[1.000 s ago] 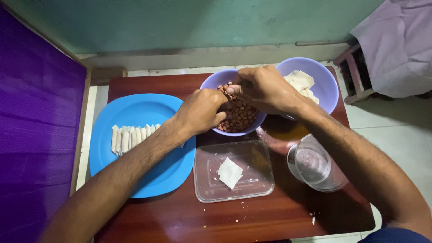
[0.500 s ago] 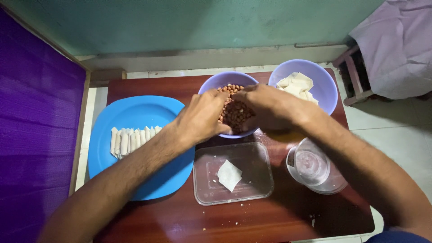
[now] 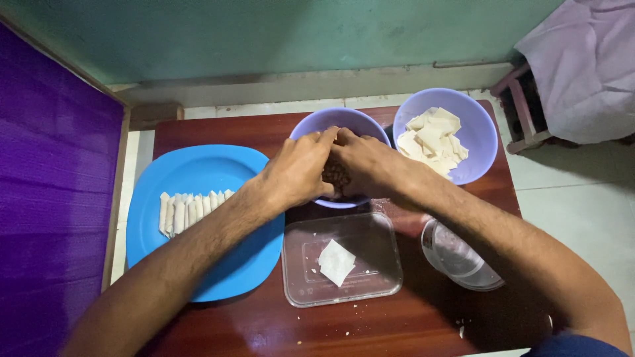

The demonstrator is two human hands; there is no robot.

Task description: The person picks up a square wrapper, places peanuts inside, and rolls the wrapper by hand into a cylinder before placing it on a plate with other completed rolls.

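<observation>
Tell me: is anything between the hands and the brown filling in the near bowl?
Nothing visible. The left hand and right hand are together over the bowl, right above the filling. The clear tray with its wrapper lies nearer the person, apart from the hands.

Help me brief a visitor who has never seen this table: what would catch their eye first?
Both hands meet over the middle lilac bowl of brown filling, left hand and right hand touching at the fingers. To the left, a bright blue plate carries a row of pale rolls. In front, a clear tray holds one white wrapper; a second lilac bowl at the right holds a heap of them.
</observation>
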